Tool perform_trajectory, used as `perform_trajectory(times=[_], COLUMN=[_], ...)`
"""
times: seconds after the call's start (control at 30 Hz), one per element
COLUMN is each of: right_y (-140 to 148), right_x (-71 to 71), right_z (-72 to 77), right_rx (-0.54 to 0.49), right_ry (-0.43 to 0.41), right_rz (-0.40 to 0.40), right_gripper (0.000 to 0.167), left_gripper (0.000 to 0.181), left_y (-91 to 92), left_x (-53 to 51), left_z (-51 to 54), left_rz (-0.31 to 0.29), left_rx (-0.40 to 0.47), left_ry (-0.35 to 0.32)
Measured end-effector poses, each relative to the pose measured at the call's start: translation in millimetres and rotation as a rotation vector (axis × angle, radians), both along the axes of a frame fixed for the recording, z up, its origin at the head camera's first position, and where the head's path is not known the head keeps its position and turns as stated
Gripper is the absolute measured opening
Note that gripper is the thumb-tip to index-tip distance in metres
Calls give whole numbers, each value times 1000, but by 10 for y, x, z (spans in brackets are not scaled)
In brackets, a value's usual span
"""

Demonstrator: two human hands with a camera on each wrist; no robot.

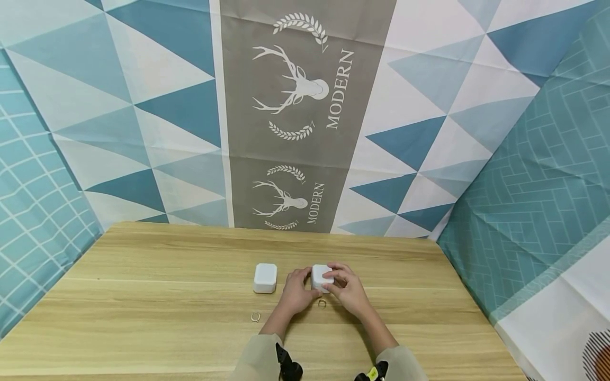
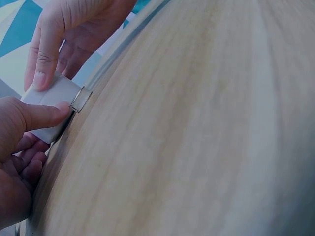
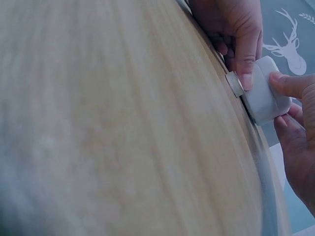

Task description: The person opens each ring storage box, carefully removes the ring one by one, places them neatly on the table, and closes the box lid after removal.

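A small white box (image 1: 321,271) with rounded corners sits on the wooden table between both hands. My left hand (image 1: 296,294) grips its left side, the thumb on the lower front part in the left wrist view. From the right, my right hand (image 1: 351,294) pinches the upper part, its thumb (image 3: 288,84) and fingers around the sides. The box looks closed; its inside is hidden. Just in front of it, close to my left thumb, stands a small metal ring (image 1: 322,304), also visible in the right wrist view as a shiny band (image 3: 234,84).
Left of the hands stands a second white box (image 1: 265,278), similar in shape. Nearer me on the left lies another ring (image 1: 255,317). A patterned cloth (image 1: 305,106) hangs behind the table's far edge (image 1: 190,227), with teal cloths at both sides.
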State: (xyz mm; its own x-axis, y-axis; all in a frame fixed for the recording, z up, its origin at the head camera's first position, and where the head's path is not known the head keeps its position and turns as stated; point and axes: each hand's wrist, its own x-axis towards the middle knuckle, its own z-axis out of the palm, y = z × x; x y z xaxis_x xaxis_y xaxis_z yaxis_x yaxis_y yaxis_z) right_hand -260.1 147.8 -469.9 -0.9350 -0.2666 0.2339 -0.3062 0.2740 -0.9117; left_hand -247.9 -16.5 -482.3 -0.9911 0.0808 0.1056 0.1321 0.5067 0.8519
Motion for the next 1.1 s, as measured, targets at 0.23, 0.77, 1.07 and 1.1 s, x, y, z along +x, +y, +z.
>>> perform_trajectory(times=[0.23, 0.77, 1.07, 1.1], right_y=[-36, -42, -34, -27], right_x=[115, 110, 5, -14], right_z=[198, 224, 88, 58], right_rx=[24, 17, 17, 19], right_ry=[-3, -9, -2, -6], right_rz=[18, 35, 39, 36], right_gripper=[17, 21, 24, 25], left_gripper=[67, 67, 67, 67], left_y=[-4, -18, -35, -35], left_x=[-7, -9, -18, -20], left_z=[1, 5, -10, -13], left_rz=[1, 8, 15, 16], left_rx=[-3, -21, -29, -30], left_ry=[-2, -2, 15, 16])
